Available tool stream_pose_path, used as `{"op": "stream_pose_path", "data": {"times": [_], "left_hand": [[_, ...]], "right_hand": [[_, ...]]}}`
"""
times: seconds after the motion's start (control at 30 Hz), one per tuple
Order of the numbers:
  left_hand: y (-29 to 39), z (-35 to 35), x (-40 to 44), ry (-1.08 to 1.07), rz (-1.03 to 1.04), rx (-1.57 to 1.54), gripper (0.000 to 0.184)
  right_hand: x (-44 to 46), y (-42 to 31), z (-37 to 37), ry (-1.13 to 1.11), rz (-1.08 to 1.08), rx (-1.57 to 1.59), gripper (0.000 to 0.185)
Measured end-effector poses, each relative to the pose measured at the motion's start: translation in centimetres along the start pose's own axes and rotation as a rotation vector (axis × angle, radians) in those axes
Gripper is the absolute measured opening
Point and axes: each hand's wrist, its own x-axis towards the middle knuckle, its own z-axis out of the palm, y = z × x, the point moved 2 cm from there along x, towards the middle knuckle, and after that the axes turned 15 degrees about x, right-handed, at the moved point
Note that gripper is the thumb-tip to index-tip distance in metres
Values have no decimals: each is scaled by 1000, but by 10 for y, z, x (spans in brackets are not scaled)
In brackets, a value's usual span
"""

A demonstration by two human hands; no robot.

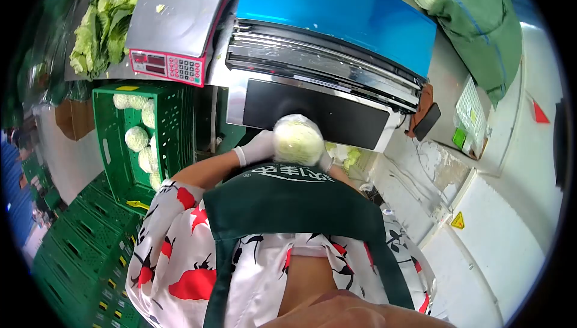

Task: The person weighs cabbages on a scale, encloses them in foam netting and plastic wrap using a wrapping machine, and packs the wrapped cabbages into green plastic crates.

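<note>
A pale green cabbage [298, 140] in clear film is held close to the dark green apron, between my two gloved hands. My left hand [258, 147], in a white glove, presses against the cabbage's left side. On its right side is my right hand [325, 160], also gloved and mostly hidden behind the cabbage and the apron. Just beyond the cabbage lies the black plate [324, 113] of the wrapping machine, whose blue cover [336, 12] stands at the back.
A red and silver scale [177, 18] stands left of the machine, near loose leaves [108, 27]. A green crate [111, 148] at the left holds several wrapped cabbages [137, 139]. A green sack [481, 33] lies at the back right.
</note>
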Motion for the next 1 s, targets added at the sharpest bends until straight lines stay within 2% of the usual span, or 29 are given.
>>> {"op": "stream_pose_path", "data": {"times": [0.03, 0.07, 0.13, 0.2, 0.23, 0.27, 0.33, 0.4, 0.43, 0.47, 0.53, 0.6, 0.63, 0.7, 0.8, 0.83, 0.87, 0.93, 0.97, 1.0], "left_hand": [[0, -2, 3, -24, 94, 247, 14], [10, -24, -4, 48, 174, 288, 16], [25, -63, -11, 421, 351, 292, 21], [62, -120, -8, 657, 286, 44, 28], [82, -150, -12, 596, 136, -281, 36], [93, -168, -12, 531, 0, -608, 45], [100, -166, 2, 584, 80, -766, 48], [97, -160, -3, 627, 169, -803, 55], [86, -148, -5, 595, 274, -707, 58], [79, -145, -15, 341, 300, -1028, 55], [67, -138, -47, -259, 343, -1616, 56], [18, -114, -56, -60, 200, -1730, 47], [-28, -83, -56, 212, 163, -1678, 52], [-78, -87, -100, 614, 169, -1644, 62], [-153, -109, -183, 984, 104, -2010, 61], [-177, -114, -218, 1116, 62, -2037, 62], [-200, -116, -250, 1236, 4, -1985, 63], [-246, -121, -316, 1375, -437, -959, 66], [-271, -115, -345, 1553, -417, -1281, 66], [-280, -111, -353, 1711, -526, -1248, 67]], "right_hand": [[3, -6, 4, -66, 31, 205, 27], [7, -12, 10, -138, 68, 409, 28], [13, -37, 24, -289, 153, 701, 29], [1, -104, 45, -445, 204, 781, 30], [-7, -134, 54, -506, 201, 785, 30], [8, -133, 54, -719, 252, 930, 27], [-12, -173, 59, -605, 49, 486, 23], [-14, -180, 69, -468, -334, 390, 24], [-18, -180, 72, -388, -522, 352, 25], [-20, -181, 75, -304, -712, 316, 27], [-19, -181, 69, 311, -773, 64, 33], [-13, -198, 71, 288, -795, 86, 26], [-12, -206, 72, 216, -748, 83, 24], [-7, -217, 77, 97, -674, 125, 22], [7, -217, 72, -47, -583, 181, 20], [7, -220, 70, -50, -576, 166, 20], [8, -222, 68, -55, -567, 153, 21], [12, -225, 61, -34, -540, 155, 22], [13, -226, 58, -24, -517, 183, 22], [14, -227, 54, -15, -492, 215, 22]]}}
